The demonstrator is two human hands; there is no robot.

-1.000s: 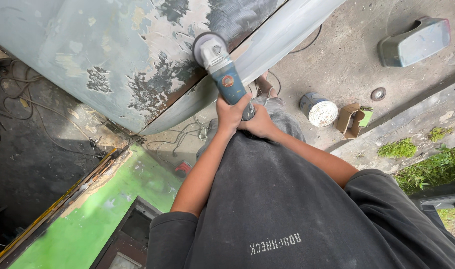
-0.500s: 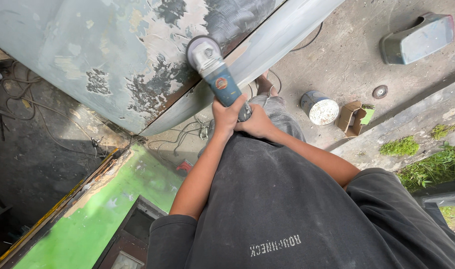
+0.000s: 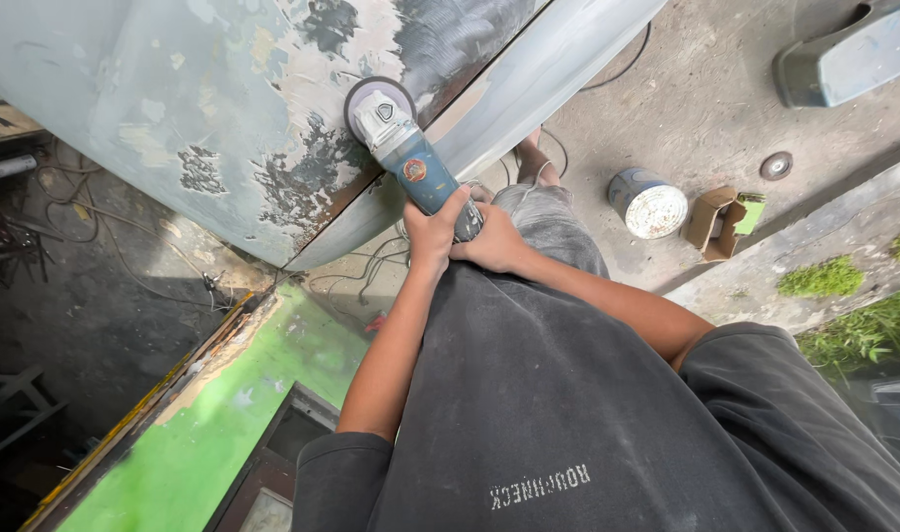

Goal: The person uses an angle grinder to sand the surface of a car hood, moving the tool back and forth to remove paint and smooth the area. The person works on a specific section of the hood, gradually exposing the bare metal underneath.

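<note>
Angle grinder — blue body, grey head, round disc pressed flat against grey metal panel with flaking, patchy paint, close beside the panel's curved lower edge. Left hand wrapped round rear of grinder body, fingers clamped on it. Right hand just beside the left, fingers likewise closed round the grinder's tail end; both forearms extended forward over a dark grey shirt.

Below the panel: bright green painted surface with worn, rusted edge; tangle of thin cables on the ground near it.

On concrete floor, right of the hands: round tin can with pale lid, small open cardboard box just beside it, small metal disc further off — grey moulded casing at top right.
</note>
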